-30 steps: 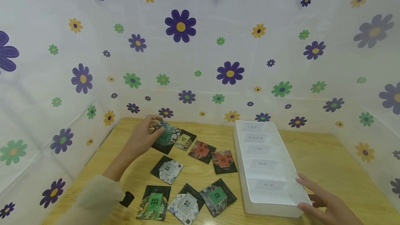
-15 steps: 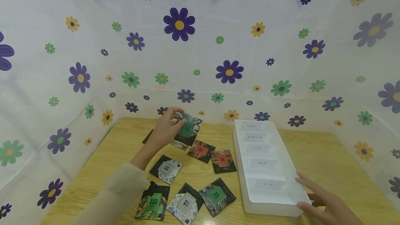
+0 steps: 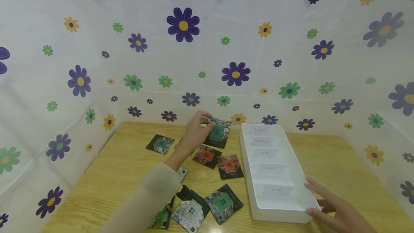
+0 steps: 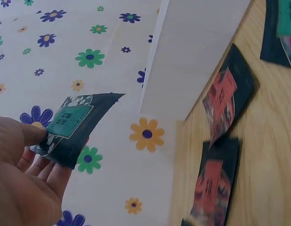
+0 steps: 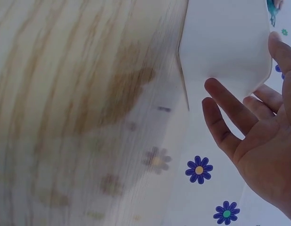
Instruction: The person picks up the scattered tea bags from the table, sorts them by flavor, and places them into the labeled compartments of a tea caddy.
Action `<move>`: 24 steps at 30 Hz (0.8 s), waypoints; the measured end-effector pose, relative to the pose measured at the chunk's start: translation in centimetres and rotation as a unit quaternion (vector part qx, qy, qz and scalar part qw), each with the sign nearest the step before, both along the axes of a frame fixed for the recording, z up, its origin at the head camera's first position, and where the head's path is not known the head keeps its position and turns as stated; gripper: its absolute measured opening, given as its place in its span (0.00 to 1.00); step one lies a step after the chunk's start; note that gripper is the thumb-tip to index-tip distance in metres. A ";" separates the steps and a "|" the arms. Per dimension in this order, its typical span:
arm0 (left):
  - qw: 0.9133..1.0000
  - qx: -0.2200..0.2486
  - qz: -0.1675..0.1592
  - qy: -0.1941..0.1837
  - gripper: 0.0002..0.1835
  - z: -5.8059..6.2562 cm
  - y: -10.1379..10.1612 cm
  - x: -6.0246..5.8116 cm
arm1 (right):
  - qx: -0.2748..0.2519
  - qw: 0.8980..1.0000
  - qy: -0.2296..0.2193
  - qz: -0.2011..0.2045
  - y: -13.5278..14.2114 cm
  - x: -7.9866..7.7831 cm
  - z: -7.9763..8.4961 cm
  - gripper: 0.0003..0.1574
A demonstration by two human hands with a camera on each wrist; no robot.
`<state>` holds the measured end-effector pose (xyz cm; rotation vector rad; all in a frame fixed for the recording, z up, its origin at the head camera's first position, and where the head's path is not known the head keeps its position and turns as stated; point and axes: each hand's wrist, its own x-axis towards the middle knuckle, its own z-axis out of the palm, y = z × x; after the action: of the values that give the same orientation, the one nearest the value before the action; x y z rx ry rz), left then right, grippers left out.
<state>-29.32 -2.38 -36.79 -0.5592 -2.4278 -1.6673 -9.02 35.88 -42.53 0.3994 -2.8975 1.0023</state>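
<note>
My left hand (image 3: 194, 133) pinches a dark tea packet (image 3: 220, 136) with a green label by its edge, thumb on its face. It is raised behind the red-labelled packets, left of a white divided box (image 3: 281, 217). In the left wrist view the packet (image 4: 72, 120) tilts, its dark end pointing away from the fingers. At the box's near right corner is my right hand (image 3: 339, 211), thumb and index finger touching the walls. The right wrist view shows its fingers (image 5: 230, 106) spread and loosely bent beside the box wall.
Two red-labelled packets (image 3: 230, 166) lie left of the box. A green-labelled packet (image 3: 160, 144) lies at the back left; green (image 3: 224, 203) and white-labelled packets (image 3: 191, 211) lie in front. My left arm partly covers others. Paper labels (image 3: 271, 168) mark the box compartments. A flowered cloth (image 3: 145, 64) surrounds the table.
My left hand has lifted the green-labelled packet from the back left and carried it right towards the box, uncovering another green-labelled packet. My right hand has stayed at the box corner.
</note>
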 end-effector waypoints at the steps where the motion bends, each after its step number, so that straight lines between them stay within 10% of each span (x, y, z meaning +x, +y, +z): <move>1: 1.000 0.008 -0.004 -0.005 0.15 -0.2 0.5 0.0 | -0.002 1.000 0.009 0.005 0.0 0.0 -0.1 0.43; 24: 0.989 0.130 0.047 -0.052 0.12 -3.4 10.1 -1.4 | -0.018 0.999 -0.028 0.021 0.3 0.1 0.3 0.44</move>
<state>-30.76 7.73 -40.16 -0.3243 -2.2111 -1.9748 -8.95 36.23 -42.21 0.4403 -2.9276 1.0873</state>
